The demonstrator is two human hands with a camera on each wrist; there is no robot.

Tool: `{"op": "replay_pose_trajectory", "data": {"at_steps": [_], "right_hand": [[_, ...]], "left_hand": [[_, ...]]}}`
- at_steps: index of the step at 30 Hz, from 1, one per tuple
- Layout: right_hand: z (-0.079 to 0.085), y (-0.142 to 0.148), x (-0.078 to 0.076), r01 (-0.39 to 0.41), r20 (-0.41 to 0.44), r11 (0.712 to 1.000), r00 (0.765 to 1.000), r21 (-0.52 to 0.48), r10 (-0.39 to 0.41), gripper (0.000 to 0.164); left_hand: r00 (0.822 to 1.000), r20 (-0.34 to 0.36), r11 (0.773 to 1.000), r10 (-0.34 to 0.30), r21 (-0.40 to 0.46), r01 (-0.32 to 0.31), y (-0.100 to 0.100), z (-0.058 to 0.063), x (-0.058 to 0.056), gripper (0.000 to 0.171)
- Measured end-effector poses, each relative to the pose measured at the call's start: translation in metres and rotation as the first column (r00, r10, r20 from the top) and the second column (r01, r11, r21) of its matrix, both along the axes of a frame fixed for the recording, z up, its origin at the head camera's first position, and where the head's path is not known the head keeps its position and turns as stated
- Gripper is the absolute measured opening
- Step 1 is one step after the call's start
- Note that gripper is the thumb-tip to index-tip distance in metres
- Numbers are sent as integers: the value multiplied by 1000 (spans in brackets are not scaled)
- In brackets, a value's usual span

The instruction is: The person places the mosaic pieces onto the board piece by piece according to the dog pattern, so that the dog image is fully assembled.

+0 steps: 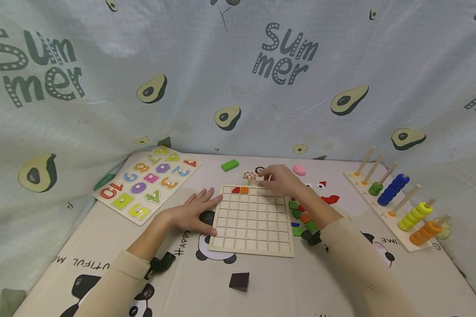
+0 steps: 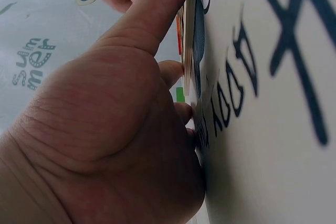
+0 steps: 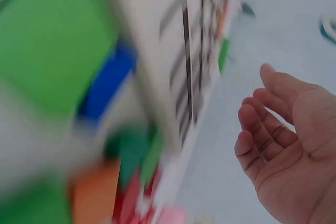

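Note:
A pale wooden grid board [image 1: 251, 221] lies in the middle of the table. In its top row sit a red piece with a curved side [image 1: 236, 190] and an orange square [image 1: 244, 190]. My left hand [image 1: 194, 212] rests at the board's left side with fingers spread, the thumb and index finger at its edge. Over the board's top right corner hovers my right hand [image 1: 280, 179], fingers loosely bent; the right wrist view shows nothing in the hand [image 3: 294, 140]. Just behind the board is a small patterned card [image 1: 250, 178], partly hidden by the right hand.
Loose green, red, orange and blue pieces [image 1: 296, 214] lie right of the board. A number puzzle [image 1: 146, 187] lies at the left, a peg board with coloured beads [image 1: 381, 202] at the right. Behind are a green block [image 1: 230, 165] and a pink piece [image 1: 299, 170]; a dark object [image 1: 239, 281] is in front.

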State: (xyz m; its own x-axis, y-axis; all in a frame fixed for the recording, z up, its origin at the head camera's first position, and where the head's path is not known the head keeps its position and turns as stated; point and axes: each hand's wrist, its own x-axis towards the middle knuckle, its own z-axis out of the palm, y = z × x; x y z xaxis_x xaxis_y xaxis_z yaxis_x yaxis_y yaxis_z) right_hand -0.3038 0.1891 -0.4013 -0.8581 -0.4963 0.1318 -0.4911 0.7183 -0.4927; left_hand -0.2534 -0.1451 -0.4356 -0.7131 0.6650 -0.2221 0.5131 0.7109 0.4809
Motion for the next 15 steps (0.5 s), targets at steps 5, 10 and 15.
{"op": "replay_pose_trajectory", "data": {"at_steps": [5,10,15], "right_hand": [[10,66,10,146,8,988,989,-50,-146,30],[15,130,27,259,82,966,962,29,-260,31],[7,173,43,301,175,947,932,117,-318,30]], "left_hand": [[1000,-5,1000,-6,-2,6,0,-1,0,107],[1000,-7,1000,1,2,-1,1,-1,-1,107],[1000,-5,1000,3,5,-3,2,-2,-2,107]]}}
